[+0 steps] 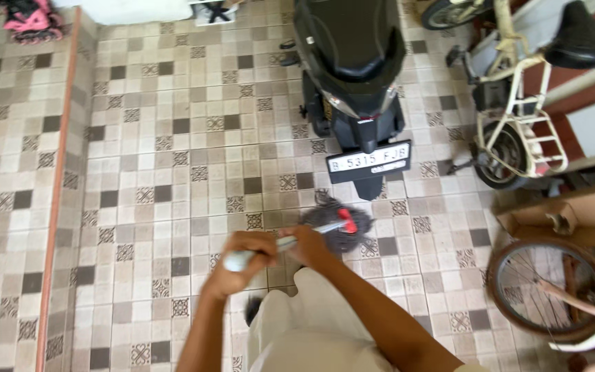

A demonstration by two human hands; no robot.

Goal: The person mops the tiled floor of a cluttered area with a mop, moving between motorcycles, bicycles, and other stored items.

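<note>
Both hands, left hand (246,255) and right hand (309,242), gripping mop (335,229), patterned tile floor (166,172), parked scooter (352,76)

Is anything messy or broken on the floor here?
Nothing looks spilled or broken. Both hands, left hand and right hand, grip a mop handle; its dark mop head rests on the tiled floor behind the parked scooter.

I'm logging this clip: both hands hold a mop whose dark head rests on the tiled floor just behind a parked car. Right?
Not quite. The head view shows a parked black scooter, not a car. Otherwise right: left hand and right hand hold the mop, its dark head on the tiled floor.
</note>
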